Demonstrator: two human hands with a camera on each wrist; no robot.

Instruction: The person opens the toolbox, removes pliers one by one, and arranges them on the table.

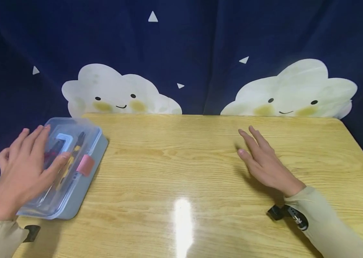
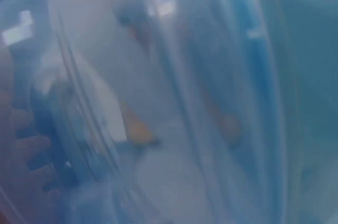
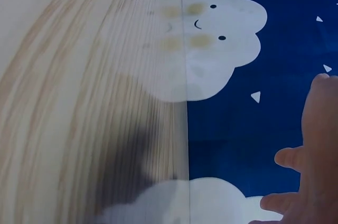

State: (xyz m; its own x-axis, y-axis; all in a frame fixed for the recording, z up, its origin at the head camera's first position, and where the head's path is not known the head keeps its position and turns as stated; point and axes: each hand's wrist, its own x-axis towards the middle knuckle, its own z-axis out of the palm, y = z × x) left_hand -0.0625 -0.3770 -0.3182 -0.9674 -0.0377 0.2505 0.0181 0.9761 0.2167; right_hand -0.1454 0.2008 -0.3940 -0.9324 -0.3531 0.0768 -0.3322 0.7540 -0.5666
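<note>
At the left of the head view stands a blue plastic toolbox [image 1: 88,186] with a see-through lid and a pink latch [image 1: 86,165]. Several tools show dimly through the lid, some with yellow and black parts. My left hand [image 1: 27,165] is spread over the lid; whether it touches the lid I cannot tell. Blurred, the lid [image 2: 174,182] fills most of the left wrist view. Over the right part of the table my right hand [image 1: 266,163] holds nothing, its fingers extended. That hand [image 3: 322,150] also appears at the edge of the right wrist view.
The wooden table [image 1: 168,161] has a bright light reflection near its front. Behind it hangs a dark blue curtain [image 1: 184,43] with white smiling clouds and small triangles. A dark strap device [image 1: 295,216] sits on the right sleeve.
</note>
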